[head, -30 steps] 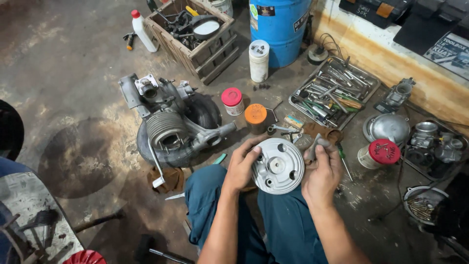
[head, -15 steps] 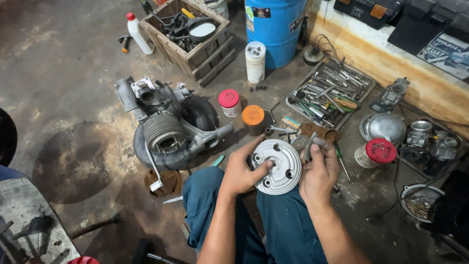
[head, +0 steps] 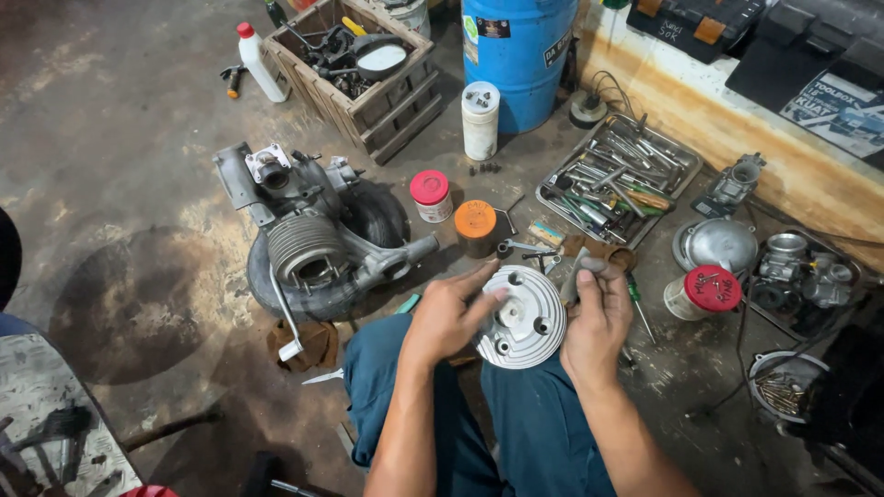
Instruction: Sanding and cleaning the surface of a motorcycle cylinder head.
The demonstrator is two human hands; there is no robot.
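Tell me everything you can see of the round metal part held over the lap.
The round metal part is a silver-grey disc, cast metal by its look, with fine fins around its edge and several bolt holes in its face. It looks clean and dull, tilted face-up over the blue trousers. The left hand grips its left edge, fingers across the face; the right hand holds its right edge.

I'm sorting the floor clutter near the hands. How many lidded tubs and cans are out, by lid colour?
Red lid: 2, a small tub by the engine and a tub right of the right hand.
Orange lid: 1 can.
White lid: 1 tall can.
Total: 4.
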